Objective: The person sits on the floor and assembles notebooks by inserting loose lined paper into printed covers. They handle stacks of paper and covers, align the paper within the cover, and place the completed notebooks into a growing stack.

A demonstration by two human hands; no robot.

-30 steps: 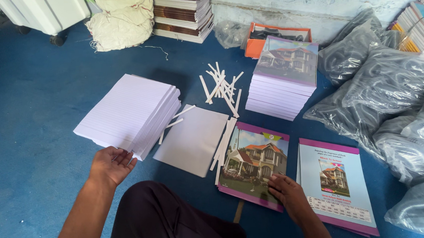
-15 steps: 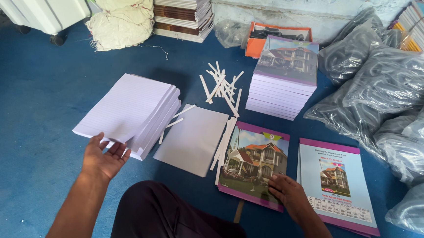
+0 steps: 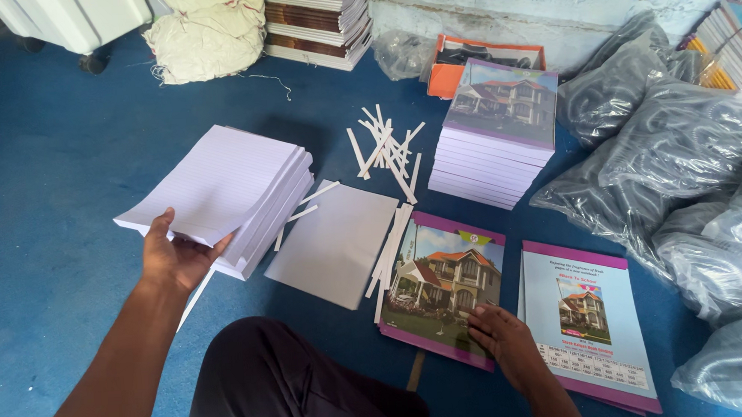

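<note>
My left hand (image 3: 172, 257) grips the near edge of a bundle of lined white sheets (image 3: 215, 179), lifting it off the top of the paper stack (image 3: 273, 219). My right hand (image 3: 503, 339) rests flat on an opened notebook cover (image 3: 449, 285) with a house picture, lying on the blue floor. The cover's other half (image 3: 588, 320) spreads to the right. A plain grey-white sheet (image 3: 335, 245) lies between the paper stack and the cover. My dark-clothed knee (image 3: 300, 389) is at the bottom.
A stack of finished notebooks (image 3: 495, 136) stands behind the cover. Loose white paper strips (image 3: 389, 147) lie beside it. Grey plastic-wrapped bundles (image 3: 695, 180) fill the right. Book piles (image 3: 312, 19), a cloth sack (image 3: 206, 30) and an orange box (image 3: 474, 60) line the back wall.
My left hand moved up from beside the paper stack, took hold of the top bundle's near edge and raised it. The right hand stayed on the cover.
</note>
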